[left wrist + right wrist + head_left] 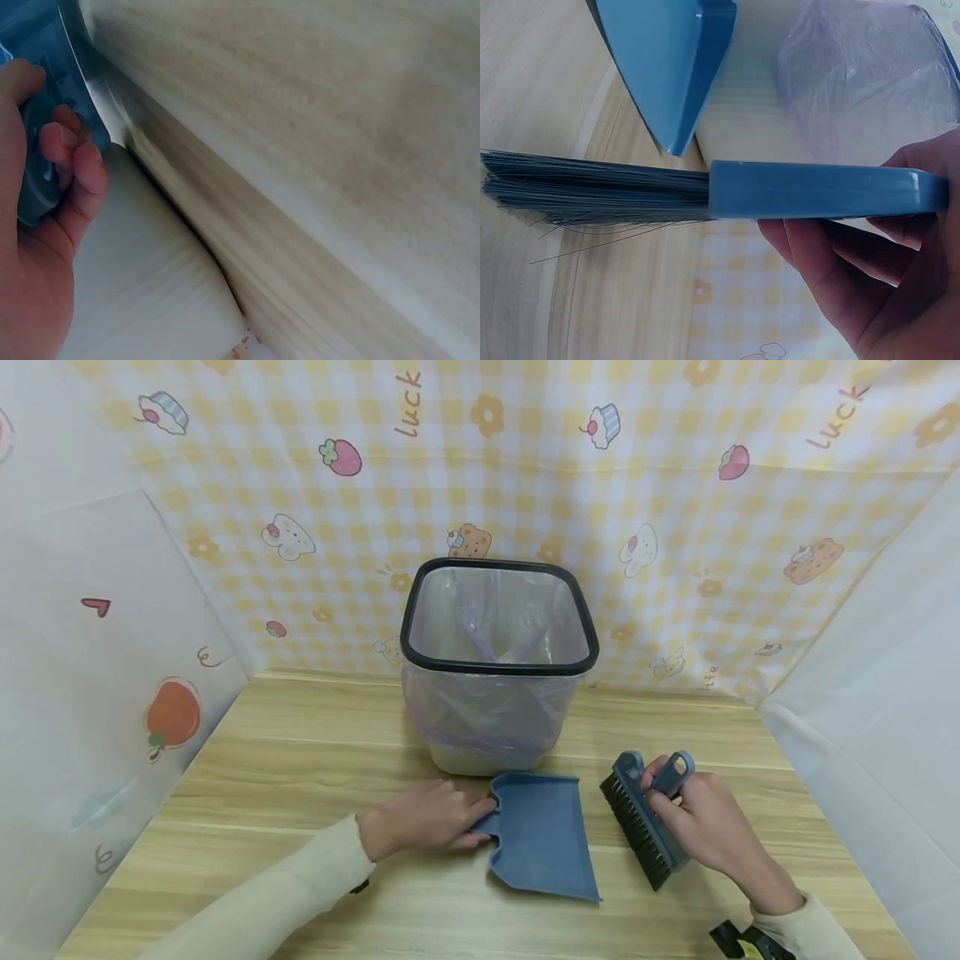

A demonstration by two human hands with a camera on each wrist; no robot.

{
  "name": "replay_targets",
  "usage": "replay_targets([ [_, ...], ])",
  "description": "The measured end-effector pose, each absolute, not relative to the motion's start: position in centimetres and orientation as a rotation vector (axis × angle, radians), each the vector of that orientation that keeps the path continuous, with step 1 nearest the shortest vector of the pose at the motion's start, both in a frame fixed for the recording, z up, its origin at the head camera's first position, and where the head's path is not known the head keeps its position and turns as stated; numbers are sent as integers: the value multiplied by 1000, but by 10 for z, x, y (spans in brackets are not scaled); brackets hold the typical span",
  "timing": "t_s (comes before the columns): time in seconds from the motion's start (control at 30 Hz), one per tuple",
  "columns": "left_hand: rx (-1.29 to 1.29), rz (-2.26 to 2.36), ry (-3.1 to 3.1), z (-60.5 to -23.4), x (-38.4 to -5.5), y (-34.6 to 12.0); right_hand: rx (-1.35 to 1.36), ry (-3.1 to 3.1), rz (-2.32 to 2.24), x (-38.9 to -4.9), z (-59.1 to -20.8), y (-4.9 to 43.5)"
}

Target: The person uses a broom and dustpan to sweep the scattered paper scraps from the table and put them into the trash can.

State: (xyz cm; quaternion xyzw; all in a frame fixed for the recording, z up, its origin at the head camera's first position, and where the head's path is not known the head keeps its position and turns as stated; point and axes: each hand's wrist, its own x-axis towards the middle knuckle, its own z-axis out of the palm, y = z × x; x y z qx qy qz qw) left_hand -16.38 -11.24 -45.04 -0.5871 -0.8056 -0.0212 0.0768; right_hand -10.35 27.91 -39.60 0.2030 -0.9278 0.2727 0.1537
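In the head view a blue dustpan lies in front of the bin, its wide edge facing right. My left hand grips its short handle from the left; the left wrist view shows the fingers curled round that handle. To the right, my right hand holds a blue hand brush by its looped handle, the dark bristles pointing left toward the dustpan. A gap separates brush and dustpan. No debris is visible on the dustpan.
Behind the dustpan stands a bin with a black rim and a translucent purplish liner. All this is on a wood-grain table. A yellow checked cloth hangs at the back, with white sheets at both sides.
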Motion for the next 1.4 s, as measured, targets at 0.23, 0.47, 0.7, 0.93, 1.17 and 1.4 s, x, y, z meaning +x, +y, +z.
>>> replay_targets([
  [0.23,-1756,-76,-2423,-454,-163,-110,589,-2657,773,-105,-396,280],
  [0.47,-1762,-56,-2426,-456,-162,-109,677,-2655,713,-104,-392,279],
  [0.7,-1765,-36,-2445,-454,-162,-109,1045,-2492,640,-95,-387,265],
  [0.93,-1762,-60,-2495,-454,-162,-109,1372,-2277,370,-86,-397,244],
  [1.17,-1761,-79,-2526,-455,-163,-109,1530,-2153,159,-84,-415,229],
  [1.4,-1756,-42,-2529,-455,-162,-109,1545,-2110,-46,-88,-436,225],
])
